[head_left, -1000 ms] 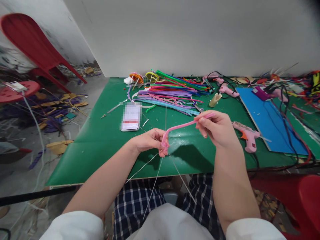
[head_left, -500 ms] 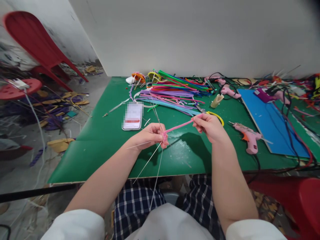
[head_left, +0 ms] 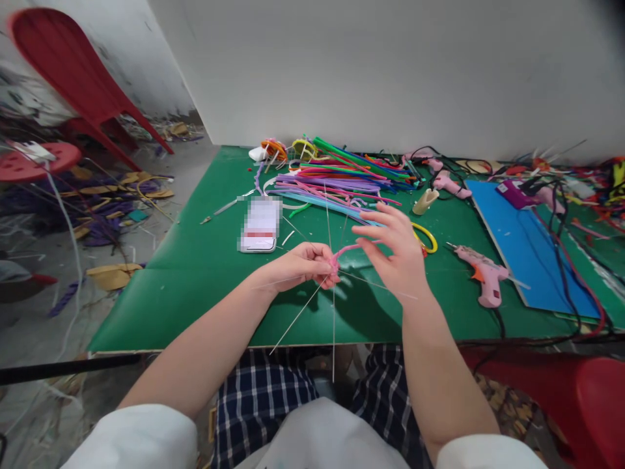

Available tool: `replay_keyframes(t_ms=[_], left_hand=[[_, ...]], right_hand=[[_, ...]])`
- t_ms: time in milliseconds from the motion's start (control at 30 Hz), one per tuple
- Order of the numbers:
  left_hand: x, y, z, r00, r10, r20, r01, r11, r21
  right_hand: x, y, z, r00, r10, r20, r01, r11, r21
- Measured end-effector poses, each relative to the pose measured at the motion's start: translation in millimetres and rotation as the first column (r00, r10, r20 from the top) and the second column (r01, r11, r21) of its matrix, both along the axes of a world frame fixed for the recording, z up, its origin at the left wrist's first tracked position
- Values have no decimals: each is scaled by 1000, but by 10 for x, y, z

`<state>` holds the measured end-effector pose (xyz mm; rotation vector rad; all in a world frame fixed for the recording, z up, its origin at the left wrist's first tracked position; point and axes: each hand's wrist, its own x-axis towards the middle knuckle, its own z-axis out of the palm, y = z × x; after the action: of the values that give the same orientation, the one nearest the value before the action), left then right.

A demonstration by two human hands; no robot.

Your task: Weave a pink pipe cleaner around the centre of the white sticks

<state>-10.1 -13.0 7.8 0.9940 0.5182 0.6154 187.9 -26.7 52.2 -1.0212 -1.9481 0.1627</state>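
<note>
My left hand [head_left: 301, 264] is closed in a pinch on a small bundle of thin metal wires [head_left: 312, 296] where a pink pipe cleaner [head_left: 343, 251] is wound round them. The wires splay out above and below the pinch. My right hand [head_left: 394, 251] is just right of it, thumb and forefinger pinched on the free end of the pink pipe cleaner while the other fingers spread. Both hands hover over the near middle of the green table [head_left: 195, 273].
A heap of coloured pipe cleaners [head_left: 336, 179] lies at the table's back. A phone [head_left: 260, 225] lies left of my hands, yellow-handled scissors [head_left: 426, 236] and a pink glue gun [head_left: 481, 270] to the right. A blue board [head_left: 532, 241] with cables lies further right. Red chairs stand at left.
My right hand has come in toward the left hand, so the free length of pink pipe cleaner is much shorter and curled. The wire bundle has turned in my left hand.
</note>
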Motion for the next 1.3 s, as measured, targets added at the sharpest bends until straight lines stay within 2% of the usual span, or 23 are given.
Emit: replay_keyframes(t_ms=[100,167,333,567,900,1200,1300], left_hand=[[6,5,-7,1000,-14,3,14,1000,-2],[6,9,-5,1000,-15,2,15,1000,-8],[7,8,11,1000,-13,-10,13,1000,-18],[19,1,8,999,30,-23,-30,999,-18],[33,22,2,991,134,-22,-134,991,8],[42,17,23,976,207,-63,-205,978,26],[49,15,38,968,239,-79,-238,971,20]], right_hand=[[-89,-31,-14,971,238,40,-232,967,-105],[-110,-14,-60,945,326,2,-320,928,-193],[-101,12,-113,924,359,-128,-381,862,-335],[-109,-7,-89,943,310,-122,-333,866,-372],[-120,-13,-93,982,182,-44,-184,894,-408],[-143,15,-129,986,161,-36,-162,899,-406],[-147,13,-142,987,154,-41,-156,883,-443]])
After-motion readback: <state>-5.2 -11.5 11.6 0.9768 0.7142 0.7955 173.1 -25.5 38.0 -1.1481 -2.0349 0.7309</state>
